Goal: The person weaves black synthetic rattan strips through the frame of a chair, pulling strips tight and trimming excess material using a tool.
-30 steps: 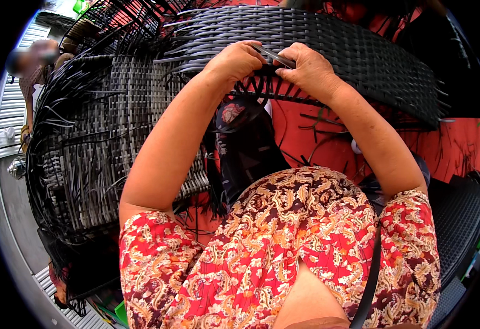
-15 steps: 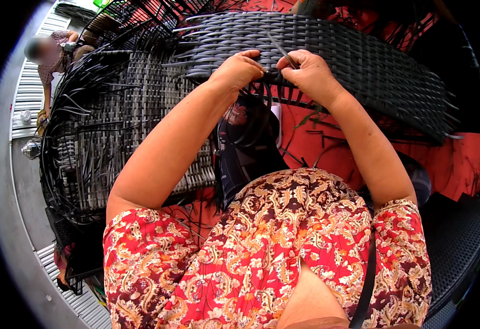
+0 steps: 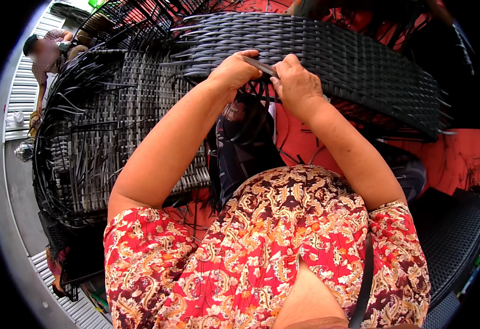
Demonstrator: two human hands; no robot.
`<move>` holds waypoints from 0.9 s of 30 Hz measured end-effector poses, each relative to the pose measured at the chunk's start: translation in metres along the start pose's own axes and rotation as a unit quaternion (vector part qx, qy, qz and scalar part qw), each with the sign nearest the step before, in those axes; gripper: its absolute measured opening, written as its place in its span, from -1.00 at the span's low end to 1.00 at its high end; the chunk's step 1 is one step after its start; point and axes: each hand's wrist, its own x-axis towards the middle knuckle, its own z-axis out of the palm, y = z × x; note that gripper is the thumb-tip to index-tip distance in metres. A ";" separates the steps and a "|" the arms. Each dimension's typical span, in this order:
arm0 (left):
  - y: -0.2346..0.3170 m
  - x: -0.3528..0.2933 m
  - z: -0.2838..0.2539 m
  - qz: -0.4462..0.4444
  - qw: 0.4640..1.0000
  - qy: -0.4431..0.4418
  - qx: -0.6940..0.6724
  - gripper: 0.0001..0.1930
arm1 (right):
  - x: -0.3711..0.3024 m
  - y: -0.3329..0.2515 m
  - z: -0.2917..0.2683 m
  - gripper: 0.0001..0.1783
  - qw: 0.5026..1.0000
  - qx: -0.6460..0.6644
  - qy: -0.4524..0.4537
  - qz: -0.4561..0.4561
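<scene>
A long dark grey panel of woven plastic rattan point(image 3: 305, 46) stretches across in front of me, its loose strand ends sticking out at the left. My left hand point(image 3: 237, 70) is closed at the panel's near edge, thumb and fingers pinched together. My right hand point(image 3: 298, 85) is closed beside it, also at that edge. A flat grey strip point(image 3: 260, 67) runs between the two hands, with its right end in my right fingers and its other end at my left fingertips. Beneath the hands, loops of black rattan strand point(image 3: 260, 109) hang down over my dark-clothed leg.
A larger grey-black woven piece point(image 3: 103, 131) with many loose strands stands at the left. Cut strands lie over the red floor covering point(image 3: 300, 140). A dark mesh-like panel point(image 3: 453, 241) lies at the lower right. Another person point(image 3: 48, 60) works at the far left.
My right hand has turned and shifted slightly left, closer to my left hand. The grey strip, which pointed up over the panel, now lies across between the hands.
</scene>
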 end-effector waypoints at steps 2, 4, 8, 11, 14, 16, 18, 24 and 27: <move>-0.004 0.002 -0.002 0.038 0.998 -0.029 0.044 -0.62 | 0.006 -0.001 -0.010 -0.77 0.998 0.021 -0.042 0.042; -0.008 0.005 -0.003 0.064 0.995 -0.045 0.065 -0.73 | 0.012 0.001 -0.014 -0.76 0.996 0.028 -0.072 0.054; -0.012 0.014 -0.003 0.065 0.996 -0.051 0.035 -0.81 | 0.013 0.004 -0.012 -0.79 0.996 0.043 -0.057 0.060; -0.009 0.016 -0.004 0.063 0.996 -0.055 0.015 -0.83 | 0.009 0.007 -0.007 -0.80 0.995 0.078 -0.031 0.063; -0.012 0.019 -0.003 0.059 0.997 -0.045 0.018 -0.63 | 0.006 0.011 0.000 -0.81 0.994 0.101 0.011 0.050; -0.005 0.013 0.001 0.018 1.000 -0.019 -0.006 -0.47 | 0.005 0.011 0.000 -0.81 0.993 0.103 0.025 0.042; -0.004 0.014 0.000 0.025 0.999 -0.028 0.007 -0.38 | 0.004 0.009 -0.004 -0.78 0.995 0.092 0.017 0.038; -0.006 0.018 -0.003 0.033 0.998 -0.035 0.033 -0.36 | -0.005 0.006 0.002 -0.76 0.998 0.044 0.044 0.002; -0.006 0.019 -0.006 0.044 0.997 -0.052 0.026 -0.35 | -0.002 0.007 0.003 -0.74 0.996 0.069 0.044 0.020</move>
